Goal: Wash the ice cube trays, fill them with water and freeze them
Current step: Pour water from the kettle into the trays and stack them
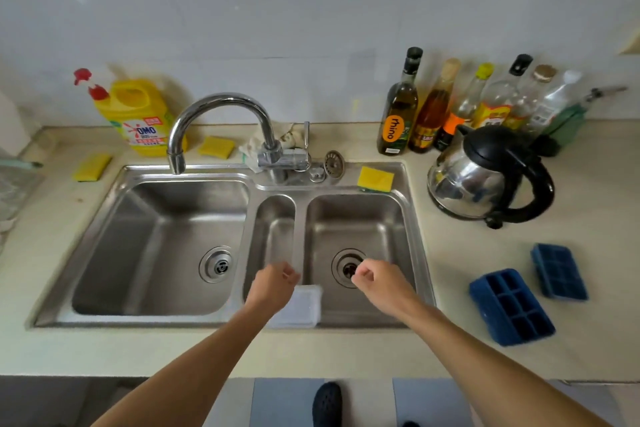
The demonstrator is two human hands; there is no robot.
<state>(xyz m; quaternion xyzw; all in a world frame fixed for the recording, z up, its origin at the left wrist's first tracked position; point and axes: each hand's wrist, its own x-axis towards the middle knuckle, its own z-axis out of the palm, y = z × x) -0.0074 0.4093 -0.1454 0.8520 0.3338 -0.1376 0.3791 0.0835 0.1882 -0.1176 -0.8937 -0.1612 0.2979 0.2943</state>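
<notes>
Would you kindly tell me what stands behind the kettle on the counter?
A row of bottles stands behind the kettle, with the dark olive-oil bottle leftmost. The kettle covers the bases of the bottles nearest it, so their lower parts cannot be seen.

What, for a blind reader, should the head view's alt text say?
The left hand and right hand hover, fingers curled and empty, above a steel sink. Two blue ice cube trays lie on the counter to its right.

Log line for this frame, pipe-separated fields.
left hand: curled, empty, over sink | right hand: curled, empty, over sink | near tray, far tray: on counter, untouched | tap: not running
</notes>
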